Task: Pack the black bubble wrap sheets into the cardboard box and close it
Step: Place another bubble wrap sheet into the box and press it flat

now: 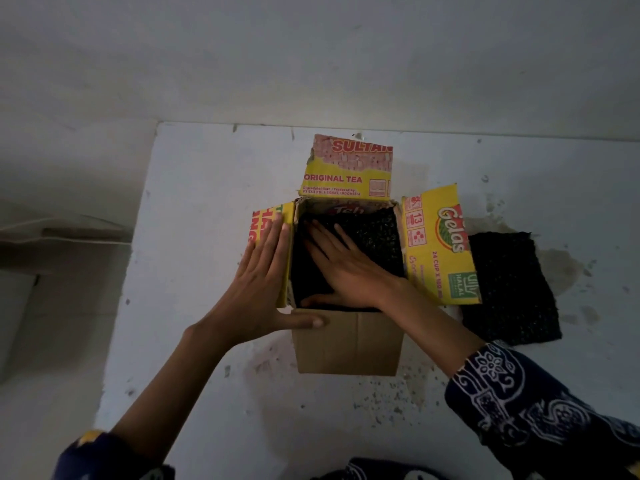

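Loose sheet (512,289) lay right of the nearer right grip (349,271), which pressed open-fingered on the packed sheet (377,237) in the box (346,341); left grip (263,282) flat on a flap (265,216).

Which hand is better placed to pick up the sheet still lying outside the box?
Probably the right hand: it lies flat in the cardboard box, nearer the loose sheet beside the right flap. The left hand rests on the far-side left flap.

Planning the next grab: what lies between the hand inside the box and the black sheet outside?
Head view: the open yellow flap lies between the right hand and the loose black sheet.
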`<state>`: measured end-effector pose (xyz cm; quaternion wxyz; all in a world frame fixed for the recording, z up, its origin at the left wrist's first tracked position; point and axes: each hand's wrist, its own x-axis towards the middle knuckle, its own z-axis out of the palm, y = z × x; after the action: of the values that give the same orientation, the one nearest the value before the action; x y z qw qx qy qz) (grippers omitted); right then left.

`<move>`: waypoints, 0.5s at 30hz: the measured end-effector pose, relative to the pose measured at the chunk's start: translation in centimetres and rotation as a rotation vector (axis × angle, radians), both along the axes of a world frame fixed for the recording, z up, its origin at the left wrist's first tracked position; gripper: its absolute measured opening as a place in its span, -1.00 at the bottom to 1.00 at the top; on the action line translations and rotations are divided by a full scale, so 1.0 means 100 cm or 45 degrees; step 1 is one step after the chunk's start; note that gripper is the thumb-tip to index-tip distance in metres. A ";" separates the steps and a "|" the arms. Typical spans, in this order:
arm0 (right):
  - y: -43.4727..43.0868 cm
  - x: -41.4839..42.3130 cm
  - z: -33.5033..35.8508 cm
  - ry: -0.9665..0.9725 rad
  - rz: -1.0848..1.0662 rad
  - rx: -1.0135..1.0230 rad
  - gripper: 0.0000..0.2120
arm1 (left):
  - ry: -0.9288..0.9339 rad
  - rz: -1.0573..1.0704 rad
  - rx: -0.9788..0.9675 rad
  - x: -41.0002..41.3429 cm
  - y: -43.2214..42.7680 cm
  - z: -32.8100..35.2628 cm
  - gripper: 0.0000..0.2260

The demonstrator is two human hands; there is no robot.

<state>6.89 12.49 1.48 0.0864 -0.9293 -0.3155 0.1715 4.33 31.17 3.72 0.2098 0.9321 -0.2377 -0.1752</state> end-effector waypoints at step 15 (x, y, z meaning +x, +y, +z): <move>-0.010 -0.006 0.018 0.048 -0.204 0.196 -0.27 | -0.150 -0.043 0.087 0.002 -0.009 0.014 0.05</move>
<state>6.25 11.50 3.27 0.1771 -0.9388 -0.2506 0.1568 4.52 30.28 5.10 0.1604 0.9433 -0.2592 -0.1315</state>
